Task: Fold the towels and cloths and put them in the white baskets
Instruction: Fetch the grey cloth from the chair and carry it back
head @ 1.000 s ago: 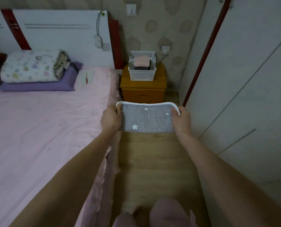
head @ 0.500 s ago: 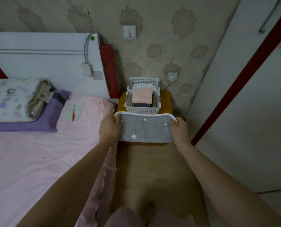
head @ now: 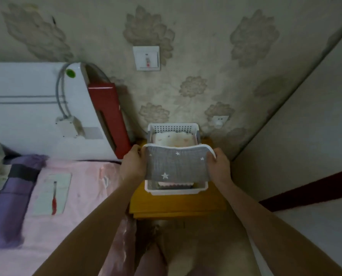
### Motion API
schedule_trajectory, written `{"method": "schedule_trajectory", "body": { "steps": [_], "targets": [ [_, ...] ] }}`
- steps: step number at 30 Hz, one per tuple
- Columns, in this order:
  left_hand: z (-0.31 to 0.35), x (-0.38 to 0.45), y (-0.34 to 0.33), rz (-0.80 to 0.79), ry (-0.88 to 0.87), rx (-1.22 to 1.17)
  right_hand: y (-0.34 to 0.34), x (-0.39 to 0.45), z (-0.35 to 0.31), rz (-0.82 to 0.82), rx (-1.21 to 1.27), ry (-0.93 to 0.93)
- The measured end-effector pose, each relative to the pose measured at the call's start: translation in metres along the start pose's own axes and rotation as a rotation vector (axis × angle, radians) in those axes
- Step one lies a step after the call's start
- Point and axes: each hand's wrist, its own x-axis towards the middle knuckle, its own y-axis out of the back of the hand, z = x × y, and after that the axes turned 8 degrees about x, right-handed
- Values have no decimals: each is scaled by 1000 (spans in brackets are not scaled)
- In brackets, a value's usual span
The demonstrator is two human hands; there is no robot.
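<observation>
Left hand (head: 133, 164): fingers curled round the left end of a folded grey cloth (head: 176, 166), thumb on the near face. Right hand (head: 219, 166): fingers curled round the right end of the same cloth, gripping its white-piped edge. Both grips closed on the fabric; nothing else held.

Folded grey cloth: printed with small white stars, white piping along the top edge. Long axis left to right, stretched between the two hands. Held above the front white basket (head: 176, 191), covering most of its opening; contact with the rim cannot be told. Lower edge hanging toward the near wall of that basket.

Front white basket: containing a pink folded item, only partly visible under the grey cloth. Rear white basket (head: 173, 128): perforated wall, directly behind the front one, containing a pale patterned folded towel (head: 173, 138). Both baskets standing on an orange wooden nightstand (head: 176, 204).

Surroundings: nightstand set against a wall with beige floral wallpaper (head: 206, 56), carrying a white wall switch (head: 146, 58) above and a socket (head: 219, 120) just right of the rear basket. Left of the nightstand, a bed with a pink sheet (head: 76, 226), a purple pillow (head: 8, 200) and a white headboard (head: 26, 108) with a red side panel (head: 107, 118). Flat white card with a small red tool (head: 54, 200) lying on the sheet. Pale cabinet panel (head: 305, 146) at right.
</observation>
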Motion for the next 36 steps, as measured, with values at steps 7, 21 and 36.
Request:
{"method": "schedule_trajectory", "body": {
  "steps": [7, 21, 36],
  "targets": [
    [16, 152, -65, -22, 26, 162, -71, 169, 20, -22, -295, 47],
    [1, 253, -191, -48, 16, 211, -158, 280, 119, -78, -366, 53],
    [-11, 245, -230, -74, -434, 340, -182, 273, 122, -281, -580, 520]
  ]
}}
